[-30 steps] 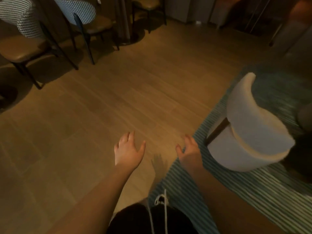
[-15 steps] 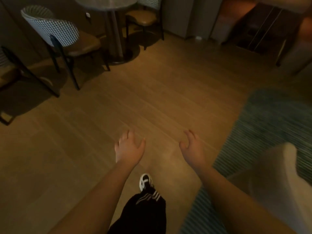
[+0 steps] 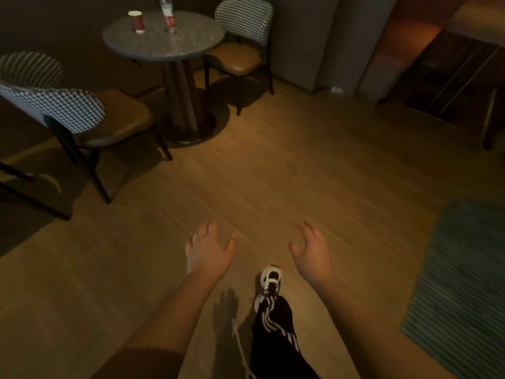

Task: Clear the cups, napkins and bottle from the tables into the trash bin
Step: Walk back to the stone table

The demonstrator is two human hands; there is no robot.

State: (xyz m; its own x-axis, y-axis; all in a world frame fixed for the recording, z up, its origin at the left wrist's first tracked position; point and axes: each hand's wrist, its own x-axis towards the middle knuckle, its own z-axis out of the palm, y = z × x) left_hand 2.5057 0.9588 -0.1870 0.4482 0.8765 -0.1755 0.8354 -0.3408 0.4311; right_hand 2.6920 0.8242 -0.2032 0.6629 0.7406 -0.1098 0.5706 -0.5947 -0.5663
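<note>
The wooden floor (image 3: 273, 173) fills most of the room, and the light is dim. A green striped rug (image 3: 461, 283) lies on the floor at the right edge.

A round grey surface (image 3: 169, 43) stands on one thick leg at the top left. Three chairs sit around it. One checked chair (image 3: 90, 119) with a brown seat is at the near left side. Another checked chair (image 3: 243, 31) is on the right side, tucked close to the surface. Only a bit of the third one (image 3: 27, 68) shows at the far left edge.

Two bare arms reach out from the bottom, over the floor. The left hand (image 3: 207, 253) is flat and open, with its fingers (image 3: 203, 232) spread a little, and it holds nothing. The right hand (image 3: 311, 250) is open too. Its fingers (image 3: 307, 228) curl a little, and it holds nothing. Both hands are well apart from the round surface.

Between the arms is a leg in black pants (image 3: 273, 324) with white stripes. A black and white shoe (image 3: 269, 280) steps on the floor, and a white string (image 3: 241, 348) hangs beside the leg.

A clear bottle (image 3: 168, 15) with a red label stands upright on the far part of the surface. A red paper cup (image 3: 136, 21) with a white rim stands near it, on its left. They do not touch.
</note>
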